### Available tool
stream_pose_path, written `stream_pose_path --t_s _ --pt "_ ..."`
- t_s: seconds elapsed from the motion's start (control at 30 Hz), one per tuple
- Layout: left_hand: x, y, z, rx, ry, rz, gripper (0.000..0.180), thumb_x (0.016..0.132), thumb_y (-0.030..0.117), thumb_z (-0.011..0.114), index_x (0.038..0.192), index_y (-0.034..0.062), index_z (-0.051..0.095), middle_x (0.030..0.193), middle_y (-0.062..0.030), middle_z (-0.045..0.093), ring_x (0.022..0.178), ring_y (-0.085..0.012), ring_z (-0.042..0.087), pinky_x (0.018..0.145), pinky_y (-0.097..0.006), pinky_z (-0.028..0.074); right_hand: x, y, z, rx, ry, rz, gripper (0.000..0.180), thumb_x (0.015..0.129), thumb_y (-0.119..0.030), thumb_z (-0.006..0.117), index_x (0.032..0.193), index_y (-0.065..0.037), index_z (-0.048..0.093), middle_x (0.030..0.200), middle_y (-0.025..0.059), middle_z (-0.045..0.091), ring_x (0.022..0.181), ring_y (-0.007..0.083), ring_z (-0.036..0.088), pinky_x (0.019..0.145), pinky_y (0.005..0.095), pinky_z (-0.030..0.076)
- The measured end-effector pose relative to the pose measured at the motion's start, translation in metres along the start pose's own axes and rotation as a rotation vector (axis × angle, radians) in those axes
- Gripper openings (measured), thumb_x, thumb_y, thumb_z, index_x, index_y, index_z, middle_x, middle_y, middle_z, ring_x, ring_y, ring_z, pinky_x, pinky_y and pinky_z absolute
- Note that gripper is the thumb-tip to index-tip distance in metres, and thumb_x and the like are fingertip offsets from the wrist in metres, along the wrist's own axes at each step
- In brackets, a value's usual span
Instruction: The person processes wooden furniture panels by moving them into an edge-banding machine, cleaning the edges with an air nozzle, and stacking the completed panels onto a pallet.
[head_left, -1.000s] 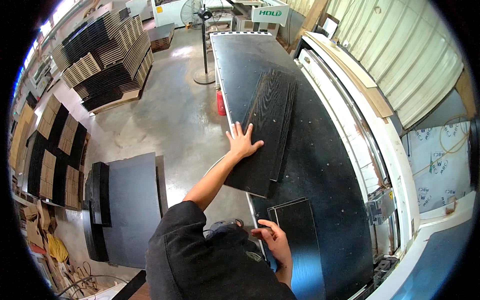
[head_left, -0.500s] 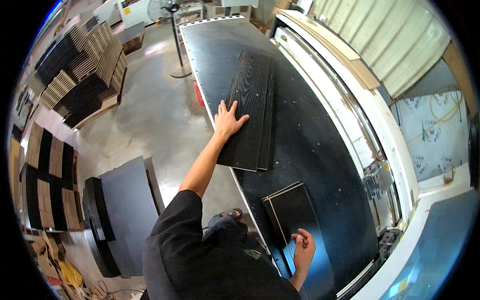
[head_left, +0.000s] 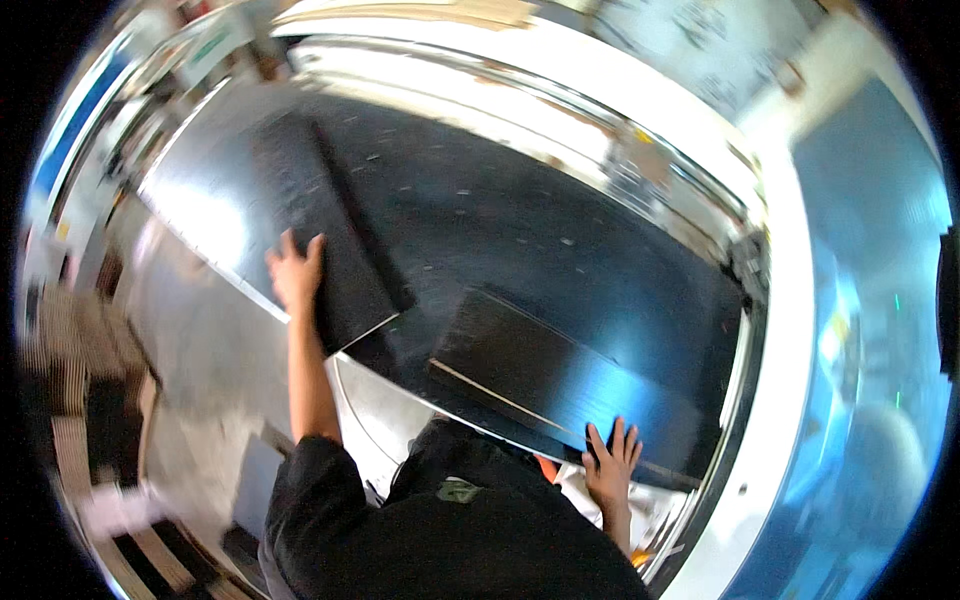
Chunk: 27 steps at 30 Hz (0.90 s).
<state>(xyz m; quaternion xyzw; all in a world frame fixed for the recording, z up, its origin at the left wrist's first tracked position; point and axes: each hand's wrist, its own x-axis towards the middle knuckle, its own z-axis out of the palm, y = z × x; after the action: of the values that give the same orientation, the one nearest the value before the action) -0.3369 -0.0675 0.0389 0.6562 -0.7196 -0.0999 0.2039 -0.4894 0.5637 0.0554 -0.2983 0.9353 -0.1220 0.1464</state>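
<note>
My left hand (head_left: 295, 272) rests with fingers apart on the near end of a dark wood-grain plank stack (head_left: 345, 290), at the left part of a black worktable (head_left: 520, 200). The stack runs away from me toward the table's far left. My right hand (head_left: 612, 462) lies spread on the near edge of a second stack of dark planks (head_left: 510, 355), which has a pale edge line and a bluish sheen. This second stack lies along the table's front edge. Neither hand grips anything. The picture is somewhat blurred by motion.
A white machine rail (head_left: 480, 90) borders the table's far side, with a metal fitting (head_left: 640, 165) on it. At the right stands a white frame (head_left: 780, 300) beside a bluish transparent panel (head_left: 870, 250). Stacked planks (head_left: 90, 370) stand on the floor at left.
My view has turned to the right. My right hand, half curled before, is now spread flat on the nearer plank stack. The left hand remains on the farther stack.
</note>
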Motion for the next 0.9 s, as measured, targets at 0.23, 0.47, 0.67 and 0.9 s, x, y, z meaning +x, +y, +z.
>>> stream_pose_path --t_s 0.23,0.47,0.67,0.9 --pt "0.004 -0.001 0.047 0.222 0.200 0.347 0.073 0.093 0.055 0.063 0.155 0.0246 0.041 0.160 -0.0307 0.025 0.146 -0.0538 0.025 0.114 -0.065 0.029 0.044 0.003 0.009 0.031 0.132 -0.017 0.054 0.097 -0.029 0.063 0.148 -0.044 0.049 0.168 0.0112 0.020 0.153 0.0471 0.012 0.121 0.0667 0.010" --pt "-0.134 0.206 0.062 -0.243 -0.557 1.260 0.062 0.092 0.043 0.071 0.148 0.0223 0.053 0.156 -0.0271 0.038 0.145 -0.0483 0.033 0.118 -0.058 0.026 0.170 0.050 -0.022 0.072 0.280 0.074 0.055 0.095 -0.047 0.065 0.148 -0.043 0.049 0.167 0.0083 0.024 0.154 0.0427 0.015 0.123 0.0622 0.012" --pt "-0.149 0.282 0.131 -0.159 -0.654 1.245 0.053 0.096 0.042 0.067 0.147 0.0369 0.054 0.167 -0.0252 0.012 0.152 -0.0507 0.011 0.118 -0.068 0.015 0.266 0.113 -0.040 0.035 0.338 0.218 0.063 0.090 -0.062 0.063 0.149 -0.045 0.047 0.167 0.0071 0.025 0.154 0.0402 0.016 0.124 0.0621 0.011" --pt "-0.172 0.355 0.170 -0.151 -0.625 1.167 0.049 0.095 0.039 0.070 0.142 0.0390 0.059 0.164 -0.0299 0.020 0.154 -0.0457 0.012 0.121 -0.062 0.011 0.328 0.176 -0.071 0.075 0.433 0.384 0.067 0.082 -0.067 0.067 0.144 -0.044 0.055 0.166 0.0068 0.029 0.154 0.0385 0.018 0.124 0.0605 0.012"
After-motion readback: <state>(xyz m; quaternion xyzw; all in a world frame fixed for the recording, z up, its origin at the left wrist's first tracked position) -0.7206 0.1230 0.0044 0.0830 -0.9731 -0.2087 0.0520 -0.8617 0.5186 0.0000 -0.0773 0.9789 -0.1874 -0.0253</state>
